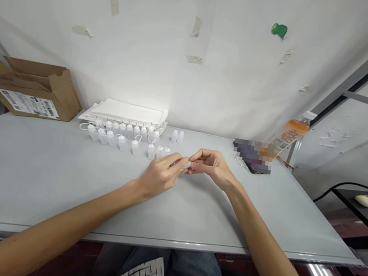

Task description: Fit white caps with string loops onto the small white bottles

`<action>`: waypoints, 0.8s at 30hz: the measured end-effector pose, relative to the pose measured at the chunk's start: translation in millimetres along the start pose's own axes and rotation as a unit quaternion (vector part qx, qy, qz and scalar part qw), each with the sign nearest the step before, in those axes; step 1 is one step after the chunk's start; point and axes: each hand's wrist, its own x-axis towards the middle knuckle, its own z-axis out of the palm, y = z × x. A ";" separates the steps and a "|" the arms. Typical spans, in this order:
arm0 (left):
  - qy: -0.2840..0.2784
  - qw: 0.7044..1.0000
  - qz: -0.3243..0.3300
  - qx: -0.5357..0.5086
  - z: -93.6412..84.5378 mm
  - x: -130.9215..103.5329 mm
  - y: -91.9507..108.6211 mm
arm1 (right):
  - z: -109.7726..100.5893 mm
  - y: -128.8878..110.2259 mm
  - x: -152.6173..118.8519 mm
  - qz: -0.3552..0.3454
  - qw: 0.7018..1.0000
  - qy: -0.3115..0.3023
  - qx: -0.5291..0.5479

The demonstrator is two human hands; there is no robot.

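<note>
My left hand (162, 175) and my right hand (213, 167) meet above the middle of the grey table (115, 211). Between their fingertips is a small translucent bottle (187, 165), mostly hidden; the left fingers wrap round it and the right fingertips pinch its right end. To the left stand several small white bottles in loose rows, some with looped cap straps, such as the bottle (121, 143) in front. Two more bottles (177, 137) stand apart, behind my hands.
Flat white packets (128, 112) lie behind the rows. An open cardboard box (33, 89) is at the back left. At the back right are a blurred dark object (253, 158) and an orange drink bottle (290, 134).
</note>
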 end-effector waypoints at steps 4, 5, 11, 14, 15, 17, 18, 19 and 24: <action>0.015 1.000 -0.006 -0.008 3.4 -1.1 0.5 | 0.1 -2.5 -0.2 0.006 1.000 0.008 -0.013; 0.021 0.999 -0.026 -0.029 4.2 -0.7 1.1 | 0.9 -3.9 -0.4 -0.001 1.000 0.012 -0.022; 0.040 0.979 -0.125 -0.156 3.4 4.4 3.3 | 6.1 -11.2 -2.3 -0.071 0.992 0.058 -0.091; 0.043 0.976 -0.139 -0.159 2.2 5.5 2.2 | 7.7 -11.2 -2.4 -0.088 0.987 0.064 -0.118; 0.042 0.977 -0.141 -0.158 2.0 5.6 1.8 | 8.1 -10.8 -2.2 -0.092 0.986 0.064 -0.123; 0.037 0.978 -0.140 -0.149 2.0 5.7 1.2 | 8.8 -10.0 -1.8 -0.098 0.985 0.065 -0.127; 0.033 0.979 -0.140 -0.142 2.0 5.7 1.0 | 9.1 -9.6 -1.7 -0.099 0.985 0.066 -0.127; 0.029 0.980 -0.141 -0.134 1.9 5.8 0.9 | 9.4 -9.5 -1.6 -0.099 0.985 0.067 -0.127; 0.020 0.984 -0.128 -0.125 0.4 6.3 0.5 | 11.5 -11.7 -3.0 -0.096 0.983 0.067 -0.141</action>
